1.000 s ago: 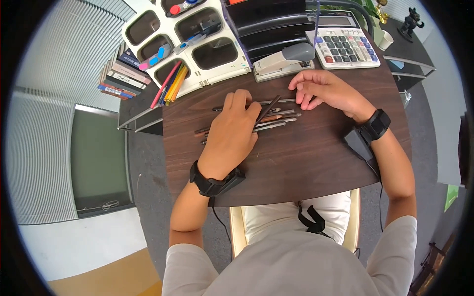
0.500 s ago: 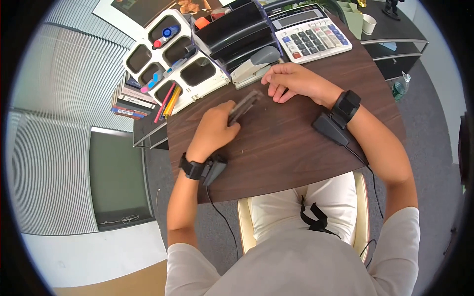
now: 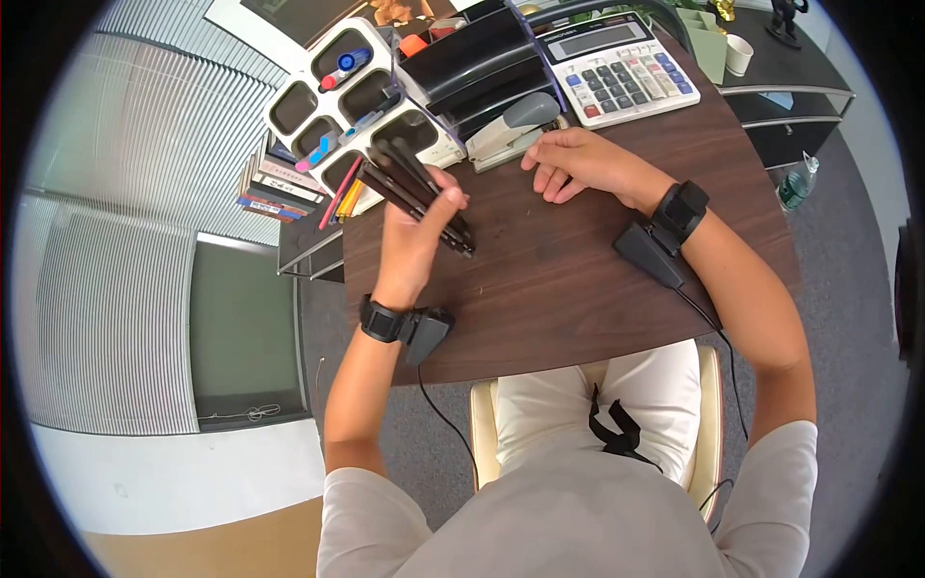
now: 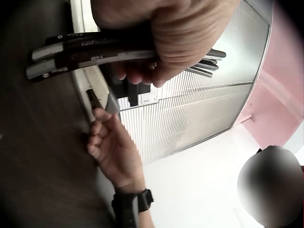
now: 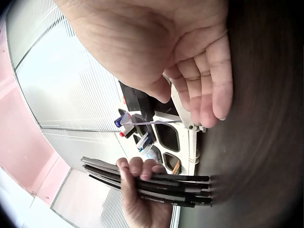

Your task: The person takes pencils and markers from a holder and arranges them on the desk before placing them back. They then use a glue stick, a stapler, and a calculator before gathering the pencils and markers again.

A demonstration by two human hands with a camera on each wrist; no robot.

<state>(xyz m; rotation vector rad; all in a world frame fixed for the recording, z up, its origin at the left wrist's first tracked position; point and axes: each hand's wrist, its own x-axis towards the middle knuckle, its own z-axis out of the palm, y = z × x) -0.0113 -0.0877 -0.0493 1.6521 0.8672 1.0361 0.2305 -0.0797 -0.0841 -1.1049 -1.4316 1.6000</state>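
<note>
A bundle of dark pencils (image 3: 398, 181) is gripped in my left hand (image 3: 409, 246), its fingers and thumb curled round the middle. The bundle slants above the desk, one end beside the white organizer (image 3: 445, 149). In the left wrist view, pale grey tips and small printed marks show on the pencils (image 4: 95, 59). My right hand (image 3: 583, 164) stays near the stapler (image 3: 515, 130), its fingers loosely bent. The right wrist view shows that hand (image 5: 156, 52) holding nothing, with the left hand (image 5: 137, 202) and the bundle beyond it.
Coloured pencils (image 3: 349, 199) and several pens stand in the organizer's compartments. Black trays (image 3: 472, 63) adjoin it. A white calculator (image 3: 626, 77) lies at the back right of the dark wooden desk (image 3: 549, 279). Books (image 3: 279, 183) are beyond the left edge, and a paper cup (image 3: 738, 55) stands behind.
My left hand has gathered the loose pencils from the desk, lifted them as a bundle and turned them toward the organizer. My right hand remains near the stapler. The head view has shifted.
</note>
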